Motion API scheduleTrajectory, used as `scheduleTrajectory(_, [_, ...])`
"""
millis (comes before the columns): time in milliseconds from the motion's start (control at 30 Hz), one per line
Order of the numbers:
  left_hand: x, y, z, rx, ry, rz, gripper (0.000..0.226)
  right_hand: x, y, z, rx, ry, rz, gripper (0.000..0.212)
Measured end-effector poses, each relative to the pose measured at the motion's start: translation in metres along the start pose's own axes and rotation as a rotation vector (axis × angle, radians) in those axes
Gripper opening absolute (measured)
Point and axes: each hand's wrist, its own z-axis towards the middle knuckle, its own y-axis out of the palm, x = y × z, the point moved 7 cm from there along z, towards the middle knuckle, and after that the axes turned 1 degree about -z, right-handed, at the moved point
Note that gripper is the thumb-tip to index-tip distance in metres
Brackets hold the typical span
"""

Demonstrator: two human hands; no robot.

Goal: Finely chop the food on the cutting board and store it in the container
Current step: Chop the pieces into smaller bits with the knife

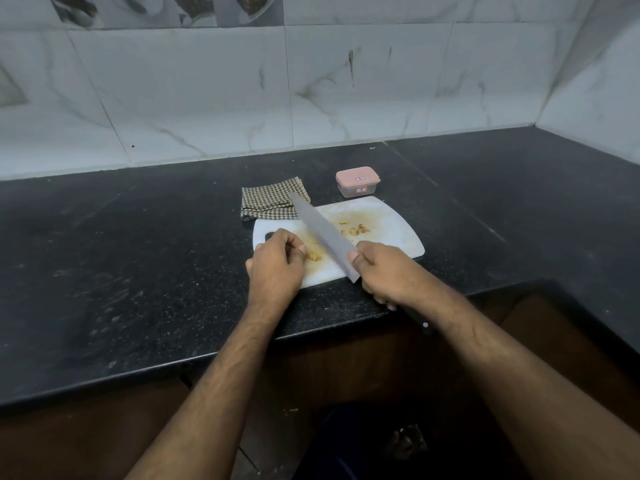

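A white cutting board [388, 220] lies on the black counter. On it sit a yellowish piece of food [314, 255] near its left end and several small cut bits [356, 230] further right. My left hand [275, 263] rests on the board's left end with curled fingers, its fingertips touching the yellowish piece. My right hand [384, 271] grips the black handle of a large knife [323, 233]. The blade slants up to the left across the board, between the piece and the cut bits. A small clear container with a pink lid [357, 181], shut, stands just behind the board.
A folded checked cloth [270, 202] lies behind the board's left end, partly under the knife tip. The black counter [138, 254] runs wide to both sides, with a tiled wall behind and a corner at the right. The counter's front edge is close below my hands.
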Motion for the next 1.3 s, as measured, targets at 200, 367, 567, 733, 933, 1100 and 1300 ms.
scheduleTrajectory(200, [-0.003, 0.004, 0.004, -0.015, 0.022, 0.013, 0.006, 0.012, -0.006, 0.032, -0.091, -0.015, 0.442, 0.032])
scheduleTrajectory(367, [-0.008, 0.009, 0.010, -0.073, 0.051, 0.104, 0.033, 0.022, -0.001, 0.038, -0.017, -0.059, 0.601, 0.028])
scheduleTrajectory(567, [-0.008, 0.012, 0.013, -0.058, 0.064, 0.132, 0.016, 0.025, -0.002, 0.036, 0.033, -0.080, 0.615, 0.032])
scheduleTrajectory(733, [-0.008, 0.012, 0.012, -0.049, 0.049, 0.138, 0.017, 0.025, -0.003, 0.036, 0.026, -0.085, 0.607, 0.030])
scheduleTrajectory(933, [-0.001, 0.017, 0.022, -0.142, 0.036, 0.186, 0.020, 0.024, -0.004, 0.032, 0.060, -0.072, 0.608, 0.031])
scheduleTrajectory(1100, [0.007, 0.021, 0.043, -0.261, 0.132, 0.181, 0.017, 0.024, -0.005, 0.031, 0.069, -0.065, 0.596, 0.032])
scheduleTrajectory(1300, [-0.003, 0.019, 0.049, -0.165, 0.152, 0.089, 0.014, 0.026, -0.005, 0.035, 0.075, -0.058, 0.600, 0.032])
